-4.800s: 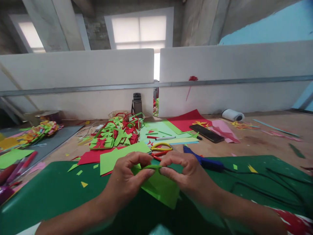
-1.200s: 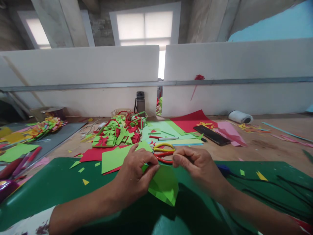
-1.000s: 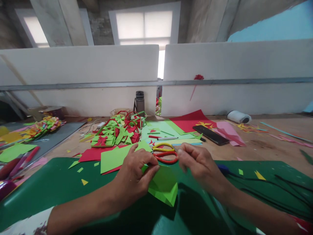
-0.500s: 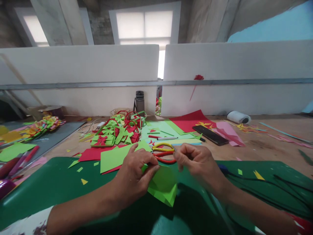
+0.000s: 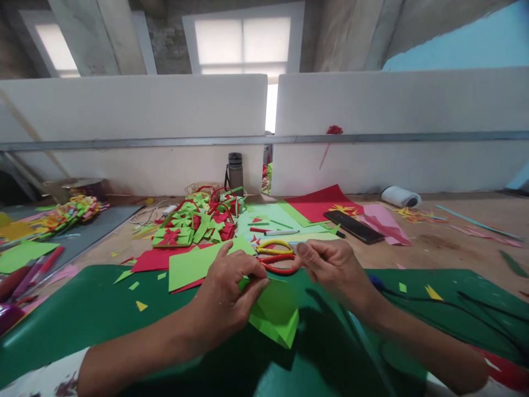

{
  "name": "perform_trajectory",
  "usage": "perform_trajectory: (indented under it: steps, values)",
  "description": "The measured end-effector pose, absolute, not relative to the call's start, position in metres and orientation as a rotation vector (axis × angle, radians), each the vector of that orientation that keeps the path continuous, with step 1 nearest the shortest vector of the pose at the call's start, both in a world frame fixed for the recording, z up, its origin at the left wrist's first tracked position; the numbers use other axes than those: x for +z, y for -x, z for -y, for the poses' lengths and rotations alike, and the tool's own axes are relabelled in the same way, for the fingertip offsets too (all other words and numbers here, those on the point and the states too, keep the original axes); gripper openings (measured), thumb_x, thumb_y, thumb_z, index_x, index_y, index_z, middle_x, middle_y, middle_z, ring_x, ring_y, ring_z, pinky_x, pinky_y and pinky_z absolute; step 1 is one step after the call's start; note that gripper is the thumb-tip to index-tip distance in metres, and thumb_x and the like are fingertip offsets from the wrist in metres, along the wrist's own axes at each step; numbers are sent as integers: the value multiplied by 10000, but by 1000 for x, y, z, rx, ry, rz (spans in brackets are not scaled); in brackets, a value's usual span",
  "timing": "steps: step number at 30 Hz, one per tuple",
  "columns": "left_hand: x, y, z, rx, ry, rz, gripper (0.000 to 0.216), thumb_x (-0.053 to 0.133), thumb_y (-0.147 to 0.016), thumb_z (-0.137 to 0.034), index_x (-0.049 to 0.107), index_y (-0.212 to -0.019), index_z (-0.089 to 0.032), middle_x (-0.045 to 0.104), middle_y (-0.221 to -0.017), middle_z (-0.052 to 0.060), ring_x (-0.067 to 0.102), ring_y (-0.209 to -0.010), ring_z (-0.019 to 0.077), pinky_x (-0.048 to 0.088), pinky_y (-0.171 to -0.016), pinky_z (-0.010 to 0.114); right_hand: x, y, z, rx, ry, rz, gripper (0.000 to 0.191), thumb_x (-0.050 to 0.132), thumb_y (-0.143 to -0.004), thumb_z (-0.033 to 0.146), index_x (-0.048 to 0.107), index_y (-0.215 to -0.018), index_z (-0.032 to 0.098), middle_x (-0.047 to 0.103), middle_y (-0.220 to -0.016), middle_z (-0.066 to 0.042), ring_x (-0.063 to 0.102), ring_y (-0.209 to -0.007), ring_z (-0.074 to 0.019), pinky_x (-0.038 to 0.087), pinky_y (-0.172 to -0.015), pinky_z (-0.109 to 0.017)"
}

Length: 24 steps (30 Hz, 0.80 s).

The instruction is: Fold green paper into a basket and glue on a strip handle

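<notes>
My left hand (image 5: 235,286) pinches the upper edge of a folded bright green paper piece (image 5: 275,314) between thumb and index finger. The paper hangs over the green mat (image 5: 165,325), its lower corner creased. My right hand (image 5: 330,270) is closed, thumb pressed against the curled fingers, a short way right of the paper; whatever it may pinch is hidden. Beside its fingertips, scissors (image 5: 281,270) with one red and one yellow handle lie on the table, their blades mostly covered by my hand. Left of them, a flat green sheet (image 5: 192,270) rests on red paper (image 5: 159,259).
A pile of green and red paper bows (image 5: 198,220) and a dark bottle (image 5: 235,172) stand at the back. A phone (image 5: 355,226) lies on the right near a red sheet (image 5: 318,204). Black cables (image 5: 413,300) cross the mat's right side. Pens and scraps are scattered about.
My right hand has shifted slightly, its thumb now lying higher over the fingers. My left hand and the green paper have stayed nearly still.
</notes>
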<state>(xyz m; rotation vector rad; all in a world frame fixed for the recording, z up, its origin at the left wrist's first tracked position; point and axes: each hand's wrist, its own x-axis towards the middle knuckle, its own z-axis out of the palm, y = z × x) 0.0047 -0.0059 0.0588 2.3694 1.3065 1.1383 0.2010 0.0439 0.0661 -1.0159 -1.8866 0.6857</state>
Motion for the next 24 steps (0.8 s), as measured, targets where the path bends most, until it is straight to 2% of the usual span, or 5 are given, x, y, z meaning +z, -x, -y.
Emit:
perform_trajectory:
  steps: [2, 6, 10, 14, 24]
  values:
    - [59, -5, 6, 1144, -2379, -1296, 108, 505, -830, -170, 544, -732, -192, 604, -700, -31, 561, -678, 120, 206, -1043, 503, 66, -203, -45, 548, 1009, 1957, 352, 505, -855, 418, 671, -662, 175, 658, -670, -40, 628, -721, -199, 494, -653, -315]
    - [57, -5, 6, 1148, -2384, -1289, 113, 508, -826, -161, 543, -723, -190, 587, -678, -34, 552, -665, 117, 207, -1043, 495, 64, -200, -35, 412, 771, 2116, 279, 550, -851, 291, 632, -1113, 244, 616, -1182, -65, 518, -1137, -222, 398, -965, -399]
    - [55, -6, 8, 1153, -2396, -1265, 95, 518, -827, -156, 558, -752, -197, 582, -674, -43, 549, -661, 112, 203, -1047, 478, 58, -193, -21, 458, 606, 2211, 112, 569, -845, 227, 665, -902, 223, 692, -908, -27, 599, -939, -178, 406, -913, -355]
    - [59, -6, 10, 1172, -2478, -1189, 152, 454, -842, -112, 543, -747, -191, 566, -662, -39, 533, -654, 107, 227, -1039, 451, 57, -191, -19, 390, 593, 2268, 181, 475, -882, 166, 584, -741, 193, 636, -713, 17, 564, -669, -115, 347, -913, -364]
    - [68, -3, 8, 1173, -2414, -1266, 175, 411, -882, -177, 568, -805, -194, 625, -764, 0, 572, -751, 145, 244, -1031, 452, 61, -197, -24, 483, 853, 2213, 190, 442, -879, 237, 520, -709, 202, 551, -696, 0, 492, -710, -155, 376, -669, -283]
